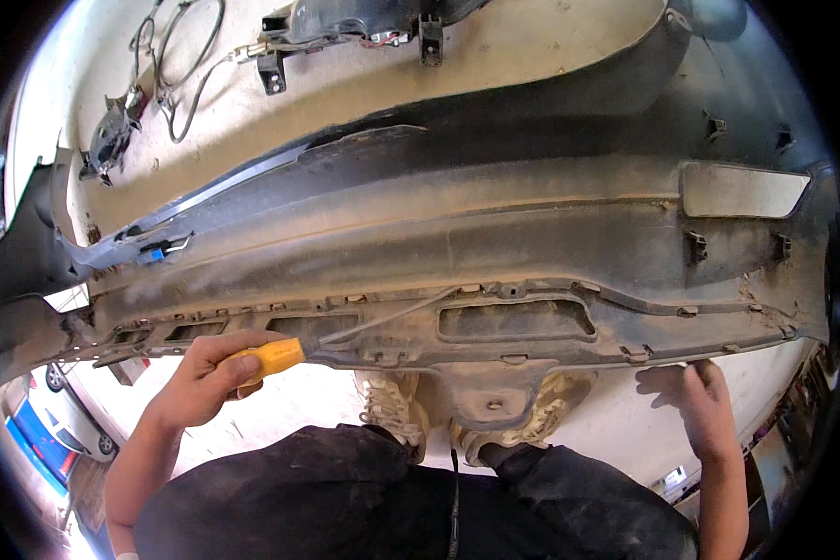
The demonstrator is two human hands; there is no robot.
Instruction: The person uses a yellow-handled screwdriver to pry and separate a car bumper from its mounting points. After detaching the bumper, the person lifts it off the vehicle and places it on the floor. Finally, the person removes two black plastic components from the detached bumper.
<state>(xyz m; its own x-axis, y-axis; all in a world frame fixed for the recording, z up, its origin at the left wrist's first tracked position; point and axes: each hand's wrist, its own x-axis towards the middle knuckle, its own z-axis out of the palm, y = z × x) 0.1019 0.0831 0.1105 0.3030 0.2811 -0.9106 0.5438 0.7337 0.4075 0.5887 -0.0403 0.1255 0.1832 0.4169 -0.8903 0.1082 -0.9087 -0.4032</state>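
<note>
A dusty black car bumper (551, 224) lies across in front of me, its inner side with slots and clips facing up. My left hand (217, 375) is closed around the yellow handle of a screwdriver (278, 357). The long thin shaft slants up to the right, and its tip meets the slotted ridge beside a rectangular opening (518, 320). Over on the right, my right hand (705, 409) has its fingers curled at the bumper's near edge; the fingertips are partly hidden there.
A small blue-handled tool (163, 252) rests on the bumper's left part. Beyond it, a dark part with brackets (364, 21) and a looped cable (173, 84) lie on the pale floor. My shoes (392, 406) stand against the near edge. A white car (70, 425) is at far left.
</note>
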